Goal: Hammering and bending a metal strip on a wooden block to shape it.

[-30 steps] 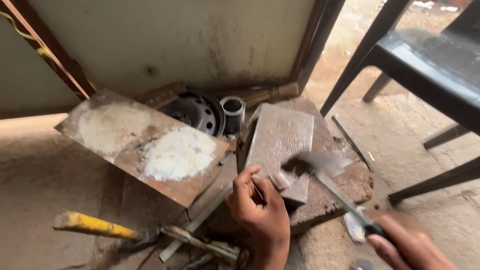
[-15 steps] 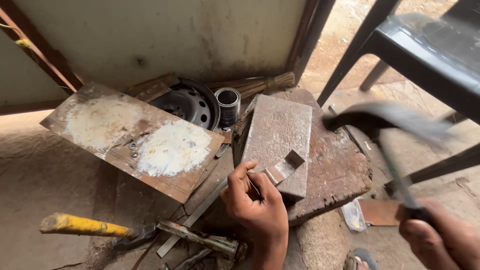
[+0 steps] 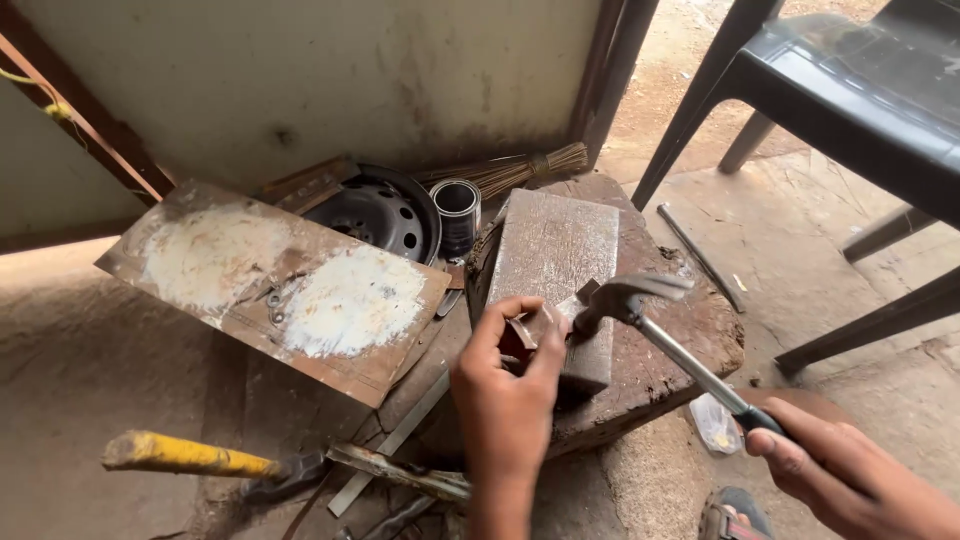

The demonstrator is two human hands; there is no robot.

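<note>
My left hand [image 3: 508, 385] pinches a small bent metal piece [image 3: 522, 333] against the near end of a grey steel block [image 3: 552, 255]. The block lies on a worn wooden stump [image 3: 668, 352]. My right hand [image 3: 850, 478] grips the handle of a claw hammer [image 3: 628, 298]. The hammer's head rests low, touching or just above the metal piece beside my left fingers.
A rusty board with white patches [image 3: 275, 280] lies to the left, with a wheel rim [image 3: 380, 212], a small tin can [image 3: 457, 212] and a broom [image 3: 520, 170] behind. A yellow-handled tool [image 3: 190, 457] and metal strips [image 3: 400, 470] lie near me. A dark plastic chair [image 3: 850, 90] stands at right.
The hammer was raised high to the right half a second ago and has swung down onto the metal piece. My left hand has stayed on the piece.
</note>
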